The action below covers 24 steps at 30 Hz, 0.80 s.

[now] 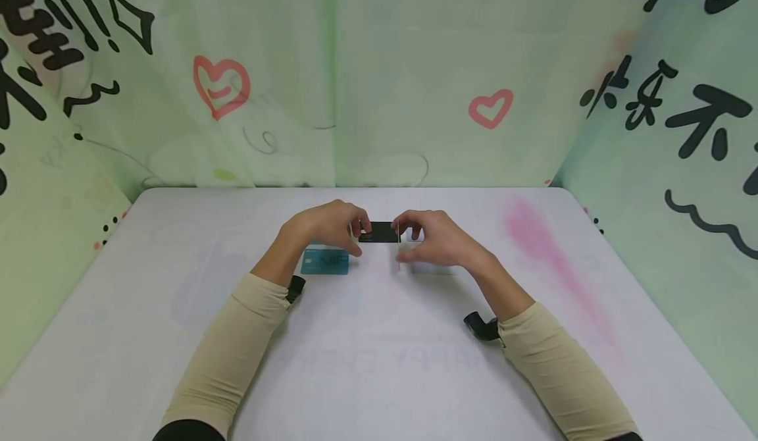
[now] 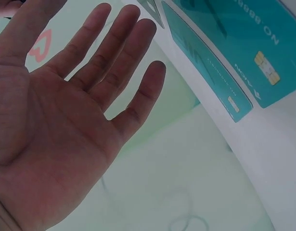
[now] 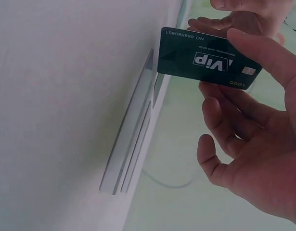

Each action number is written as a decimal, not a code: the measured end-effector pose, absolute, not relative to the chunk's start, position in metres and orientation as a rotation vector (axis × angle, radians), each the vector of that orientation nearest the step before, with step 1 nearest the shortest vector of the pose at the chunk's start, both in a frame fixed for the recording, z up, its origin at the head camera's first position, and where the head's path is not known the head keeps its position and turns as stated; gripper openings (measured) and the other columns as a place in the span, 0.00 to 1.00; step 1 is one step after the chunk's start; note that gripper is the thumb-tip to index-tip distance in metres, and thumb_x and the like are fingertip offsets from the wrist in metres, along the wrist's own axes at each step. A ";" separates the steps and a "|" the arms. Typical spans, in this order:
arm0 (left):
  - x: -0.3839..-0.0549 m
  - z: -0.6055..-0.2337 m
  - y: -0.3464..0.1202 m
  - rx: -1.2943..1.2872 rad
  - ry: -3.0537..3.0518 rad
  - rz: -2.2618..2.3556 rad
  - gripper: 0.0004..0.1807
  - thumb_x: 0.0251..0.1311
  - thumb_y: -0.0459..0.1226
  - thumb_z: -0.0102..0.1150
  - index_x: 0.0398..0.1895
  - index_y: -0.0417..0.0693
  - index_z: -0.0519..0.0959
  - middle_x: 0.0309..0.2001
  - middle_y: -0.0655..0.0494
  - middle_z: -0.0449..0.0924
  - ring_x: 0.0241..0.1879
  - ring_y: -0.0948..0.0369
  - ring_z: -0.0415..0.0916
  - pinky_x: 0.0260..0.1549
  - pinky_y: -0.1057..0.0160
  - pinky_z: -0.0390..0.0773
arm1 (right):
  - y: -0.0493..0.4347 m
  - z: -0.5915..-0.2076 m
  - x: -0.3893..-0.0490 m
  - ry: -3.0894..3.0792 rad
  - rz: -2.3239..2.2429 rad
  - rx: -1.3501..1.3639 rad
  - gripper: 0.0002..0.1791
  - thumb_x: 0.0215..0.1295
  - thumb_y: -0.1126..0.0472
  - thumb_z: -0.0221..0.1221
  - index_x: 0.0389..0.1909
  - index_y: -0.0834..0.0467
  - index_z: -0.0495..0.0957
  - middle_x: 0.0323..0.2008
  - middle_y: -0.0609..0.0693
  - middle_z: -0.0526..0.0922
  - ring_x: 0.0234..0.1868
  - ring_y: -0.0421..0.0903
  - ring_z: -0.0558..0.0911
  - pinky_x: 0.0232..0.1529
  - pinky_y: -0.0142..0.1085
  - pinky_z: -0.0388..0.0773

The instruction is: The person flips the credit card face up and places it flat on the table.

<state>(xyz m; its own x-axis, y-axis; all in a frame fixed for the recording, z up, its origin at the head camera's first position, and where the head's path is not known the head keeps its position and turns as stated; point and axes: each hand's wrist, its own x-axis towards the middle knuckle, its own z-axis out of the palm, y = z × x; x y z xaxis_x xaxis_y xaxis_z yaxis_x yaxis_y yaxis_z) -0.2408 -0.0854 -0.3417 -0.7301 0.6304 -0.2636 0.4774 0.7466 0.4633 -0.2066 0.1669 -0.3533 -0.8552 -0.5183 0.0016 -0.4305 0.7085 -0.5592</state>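
My right hand [image 1: 441, 238] pinches a dark green card [image 3: 205, 58] marked "Vip" between thumb and fingers. From the head view this card is a thin edge. A black card [image 1: 380, 232] shows between the hands; how it rests is unclear. My left hand [image 1: 331, 225] hovers by the teal card [image 1: 324, 261]. In the left wrist view its palm and loosely straight fingers [image 2: 152, 86] show with nothing held. Two teal cards [image 2: 256, 53] with gold chips appear there. Pale cards [image 1: 435, 269] lie under the right hand.
The white table [image 1: 355, 375] stretches toward me, with a pink smear on its right side. Green curtains [image 1: 408, 46] with hearts and black lettering stand behind and at both sides. Black wrist camera mounts [image 1: 482, 327] hang at both sleeves.
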 end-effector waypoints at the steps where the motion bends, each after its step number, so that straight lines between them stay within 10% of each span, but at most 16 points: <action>1: -0.241 -0.342 -0.085 0.844 2.538 0.516 0.26 0.59 0.41 0.74 0.61 0.47 0.80 0.53 0.48 0.84 0.53 0.54 0.79 0.57 0.53 0.78 | 0.166 -0.354 -0.207 2.756 -0.835 -0.773 0.29 0.55 0.57 0.76 0.58 0.58 0.82 0.48 0.48 0.86 0.47 0.52 0.79 0.45 0.40 0.74; 24: -0.238 -0.340 -0.084 0.846 2.533 0.539 0.27 0.60 0.41 0.74 0.62 0.46 0.79 0.54 0.48 0.83 0.53 0.54 0.79 0.57 0.52 0.78 | 0.161 -0.361 -0.202 2.758 -0.693 -0.739 0.31 0.53 0.56 0.77 0.58 0.60 0.82 0.50 0.50 0.87 0.50 0.52 0.81 0.52 0.44 0.78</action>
<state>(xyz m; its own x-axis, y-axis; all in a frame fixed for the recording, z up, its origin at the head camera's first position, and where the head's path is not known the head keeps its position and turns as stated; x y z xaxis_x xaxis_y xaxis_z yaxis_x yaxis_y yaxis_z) -0.2375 -0.0837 -0.3399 -0.7295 0.6330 -0.2590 0.4726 0.7403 0.4782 -0.2020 0.1610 -0.3609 -0.8543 -0.5147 -0.0719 -0.4195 0.7647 -0.4891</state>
